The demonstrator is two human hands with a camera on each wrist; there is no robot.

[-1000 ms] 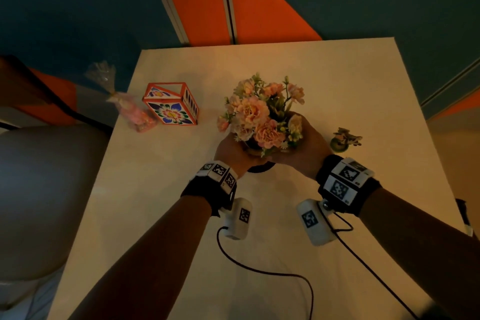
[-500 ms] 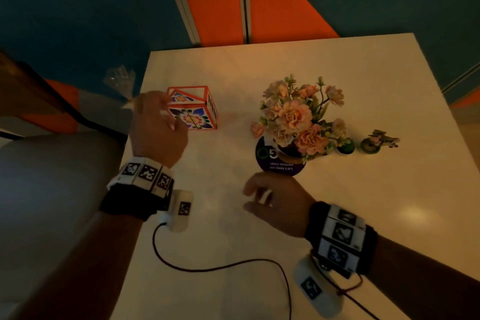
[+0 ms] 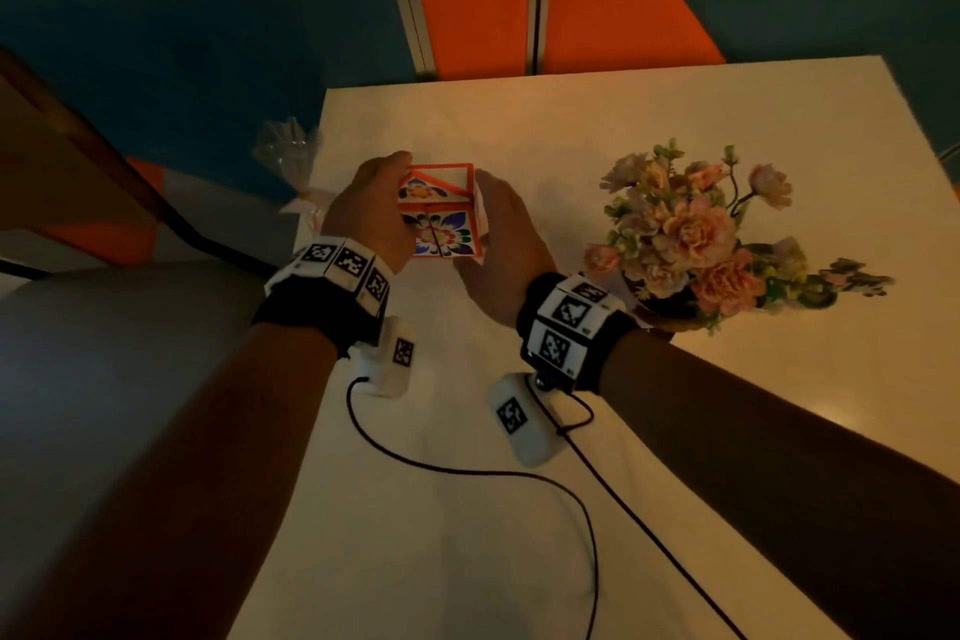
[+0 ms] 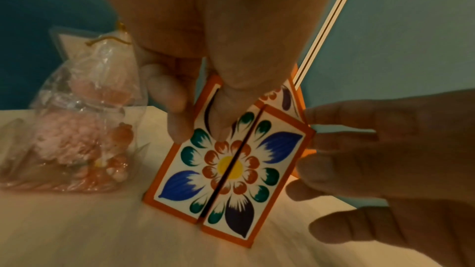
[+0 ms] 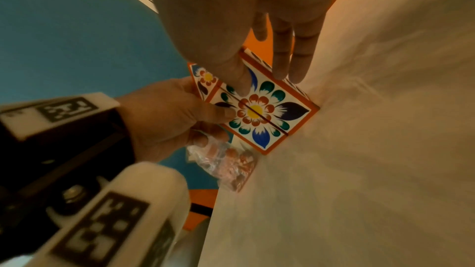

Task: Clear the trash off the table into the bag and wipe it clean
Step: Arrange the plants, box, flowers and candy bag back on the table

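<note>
Orange-bordered card forms the box (image 3: 441,216), which stands on the bench (image 3: 675,405) near the far left corner; its near face carries a painted flower with blue, green and red petals round a yellow centre, split by a dark vertical seam, and its top is open. The left hand (image 3: 371,211) holds the box on its left side: in the left wrist view the thumb lies on the flowered face and the fingers (image 4: 164,90) curl round the left edge. The right hand (image 3: 501,244) is at the box's right side; in the right wrist view its thumb touches the flowered face and its fingers (image 5: 290,58) reach straight down along the right wall, fairly straight rather than curled. Just left of the box, at the left edge of the bench, lies a clear plastic bag (image 4: 77,129) tied at the neck and filled with pink and orange pieces; it partly overhangs the edge. To the right of the box, well apart from it, stands a bouquet (image 3: 691,234) of pale pink flowers in a dark pot. Beside the bouquet, toward the right edge, sits a small green ornament (image 3: 852,276), too small to identify.
</note>
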